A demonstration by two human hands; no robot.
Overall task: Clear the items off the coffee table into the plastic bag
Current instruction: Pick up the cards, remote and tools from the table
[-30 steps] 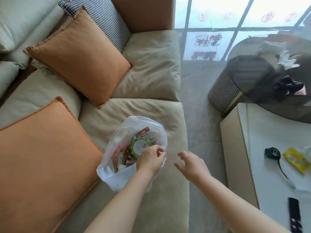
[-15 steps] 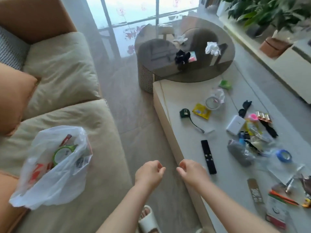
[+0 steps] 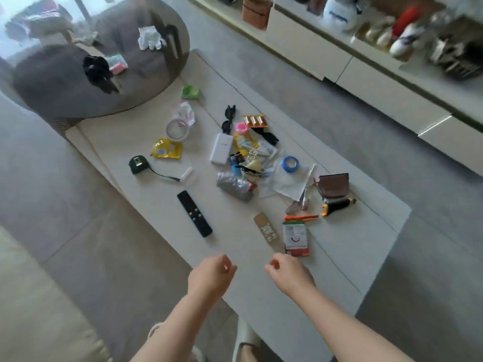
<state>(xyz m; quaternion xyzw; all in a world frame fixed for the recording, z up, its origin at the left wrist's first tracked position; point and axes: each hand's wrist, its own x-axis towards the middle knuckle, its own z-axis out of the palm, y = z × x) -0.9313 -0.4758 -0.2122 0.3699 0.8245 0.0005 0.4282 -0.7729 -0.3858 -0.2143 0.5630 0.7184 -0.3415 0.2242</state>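
Our view has swung from the sofa's plastic bag, now out of frame, to the long white bench (image 3: 146,205) | left hand (image 3: 210,276) and right hand (image 3: 288,274) empty, fingers loosely curled | nearest: red-and-white card packet (image 3: 295,239), black remote control (image 3: 194,213) | next pick pending

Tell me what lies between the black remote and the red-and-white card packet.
In the head view, a tan patterned strip lies between the black remote and the red-and-white card packet.
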